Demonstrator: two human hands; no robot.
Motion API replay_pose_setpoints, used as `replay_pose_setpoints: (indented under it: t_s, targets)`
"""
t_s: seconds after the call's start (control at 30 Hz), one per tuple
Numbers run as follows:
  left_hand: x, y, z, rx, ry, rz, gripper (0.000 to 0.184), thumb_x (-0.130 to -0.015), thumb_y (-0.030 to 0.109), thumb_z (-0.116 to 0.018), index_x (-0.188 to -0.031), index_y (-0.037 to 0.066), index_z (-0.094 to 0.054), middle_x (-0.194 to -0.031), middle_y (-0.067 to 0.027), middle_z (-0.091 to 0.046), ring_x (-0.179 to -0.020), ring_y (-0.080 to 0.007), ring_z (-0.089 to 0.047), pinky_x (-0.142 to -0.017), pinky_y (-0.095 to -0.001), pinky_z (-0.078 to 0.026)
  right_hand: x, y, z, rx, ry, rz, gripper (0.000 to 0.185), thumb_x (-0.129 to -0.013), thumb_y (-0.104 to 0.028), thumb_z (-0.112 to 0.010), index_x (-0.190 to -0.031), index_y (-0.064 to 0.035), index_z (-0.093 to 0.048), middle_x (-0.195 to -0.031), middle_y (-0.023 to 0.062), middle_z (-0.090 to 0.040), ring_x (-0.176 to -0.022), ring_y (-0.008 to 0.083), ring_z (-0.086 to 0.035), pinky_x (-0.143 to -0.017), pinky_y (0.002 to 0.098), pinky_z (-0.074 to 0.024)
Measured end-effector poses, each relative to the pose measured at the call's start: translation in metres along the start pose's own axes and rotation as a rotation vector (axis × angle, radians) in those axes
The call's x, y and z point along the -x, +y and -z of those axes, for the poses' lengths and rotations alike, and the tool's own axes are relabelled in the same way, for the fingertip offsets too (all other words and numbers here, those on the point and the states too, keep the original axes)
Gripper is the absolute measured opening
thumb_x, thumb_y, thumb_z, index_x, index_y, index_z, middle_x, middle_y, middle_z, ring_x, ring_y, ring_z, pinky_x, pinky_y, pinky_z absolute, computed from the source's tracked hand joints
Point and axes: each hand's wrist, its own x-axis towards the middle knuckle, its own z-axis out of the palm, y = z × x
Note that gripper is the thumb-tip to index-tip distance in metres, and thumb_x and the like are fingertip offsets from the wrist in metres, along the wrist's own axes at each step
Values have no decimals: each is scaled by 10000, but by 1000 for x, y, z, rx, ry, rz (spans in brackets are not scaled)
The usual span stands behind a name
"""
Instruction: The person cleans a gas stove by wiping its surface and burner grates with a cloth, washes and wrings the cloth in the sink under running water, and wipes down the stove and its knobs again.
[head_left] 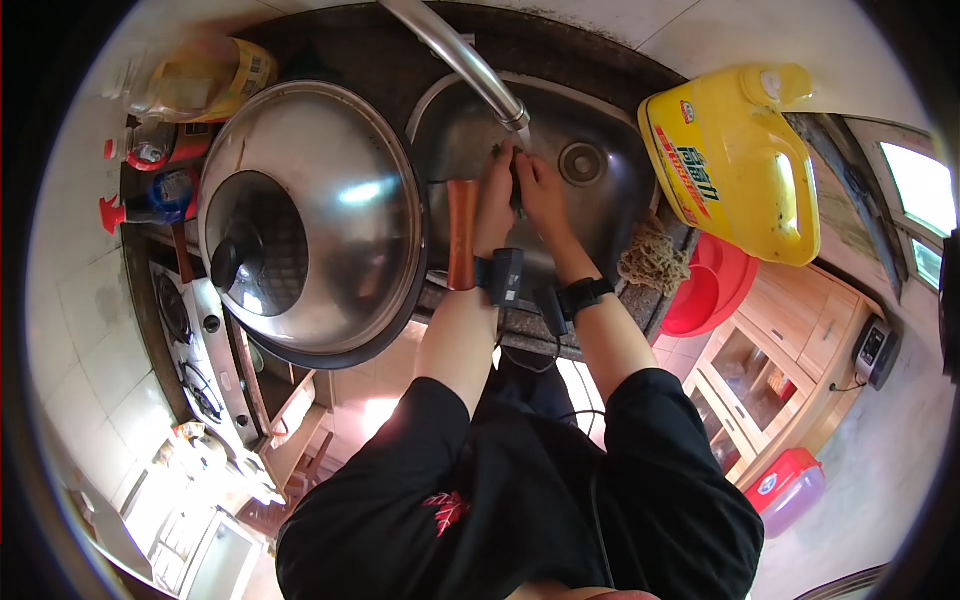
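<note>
Both hands are together under the metal faucet (505, 103), over the stainless sink (590, 225). My left hand (496, 190) has its fingers curled in, and my right hand (541, 192) meets it at the fingertips with its fingers bent. A dark narrow thing (516, 182) shows between them; its kind I cannot make out. Water seems to run from the spout onto the fingers. The round drain (580, 163) lies just right of my right hand. A reddish-brown wooden handle (462, 235) reaches over the sink beside my left wrist.
A wok with a large domed metal lid (350, 240) stands left of the sink. On the right are a yellow detergent jug (740, 160), a tan scrubbing mesh (652, 258) and a red basin (712, 285). Bottles (200, 80) and a gas stove (200, 330) are farther left.
</note>
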Motion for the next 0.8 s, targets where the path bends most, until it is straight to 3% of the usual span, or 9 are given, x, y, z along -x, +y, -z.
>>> replay_pose_setpoints:
  t_s: [0.2, 0.27, 0.3, 0.37, 0.5, 0.57, 0.67, 0.77, 0.8]
  targets:
    - [1, -4, 8, 168, -72, 16, 436, -976, 471, -527, -1175, 85, -567, -1106, -23, -607, -1003, -174, -602, -810, -326, -495, -10, 16, 4, -226, -119, 130, 365, -967, -332, -550, -1093, -1, -636, -1127, 184, -643, -1026, 286, -604, -886, 358, -448]
    - [13, 3, 4, 331, -156, 160, 436, -971, 474, -533, -1185, 95, -562, -1114, -19, -606, -1011, -171, -600, -814, -332, -498, 5, -2, 15, 580, 209, 482, 369, -947, -305, -582, -1180, -21, -614, -1230, 178, -609, -1144, 286, -575, -976, 366, -422]
    - [20, 14, -5, 353, -90, 154, 409, -975, 453, -530, -1177, 99, -566, -1105, -20, -608, -1008, -166, -602, -809, -337, -505, 4, 2, 13, 581, 210, 485, 369, -947, -305, -582, -1180, -21, -614, -1230, 178, -609, -1144, 286, -575, -976, 366, -422]
    - [19, 19, -12, 372, -28, 139, 381, -979, 432, -528, -1168, 104, -570, -1097, -22, -610, -1005, -162, -604, -804, -343, -511, -5, 14, 2, 3, 287, 543, 351, -907, -217, -598, -1211, -41, -610, -1241, 163, -603, -1188, 324, -558, -1018, 384, -406]
    - [-18, -21, 14, 346, -85, 164, 347, -969, 371, -503, -1175, 102, -578, -1119, -80, -621, -1053, -199, -599, -872, -395, -497, 10, 2, -6, -146, 150, 324, 359, -863, -157, -596, -1204, -47, -618, -1221, 175, -613, -1185, 349, -559, -1030, 392, -402]
    - [-17, -23, 18, 423, -163, 144, 349, -951, 363, -495, -1166, 105, -591, -1152, -119, -623, -1089, -231, -593, -921, -442, -489, 20, -13, -2, 45, 34, 548, 363, -830, -140, -599, -1178, -40, -624, -1179, 194, -630, -1117, 369, -587, -982, 401, -436]
    - [-2, -23, 12, 614, -474, 203, 415, -986, 337, -483, -1210, -7, -546, -1100, -135, -623, -1058, -269, -600, -979, -354, -465, 18, -19, 1, 254, 176, 482, 285, -836, -176, -600, -1070, -20, -652, -1081, 192, -659, -1008, 364, -619, -884, 418, -471]
    - [-54, -77, 26, 296, -294, -128, 517, -946, 428, -464, -1190, -14, -575, -1239, -213, -608, -1131, -401, -585, -955, -434, -493, 9, -16, 1, 198, 147, 465, 248, -846, -243, -602, -928, -20, -672, -956, 181, -674, -910, 376, -616, -787, 440, -473]
    - [-29, -54, 15, 469, -439, -40, 516, -967, 428, -457, -1192, -23, -565, -1171, -194, -619, -1080, -366, -605, -976, -411, -481, 9, -20, 1, 202, 149, 466, 248, -846, -243, -602, -928, -20, -672, -956, 181, -674, -910, 376, -616, -787, 440, -473]
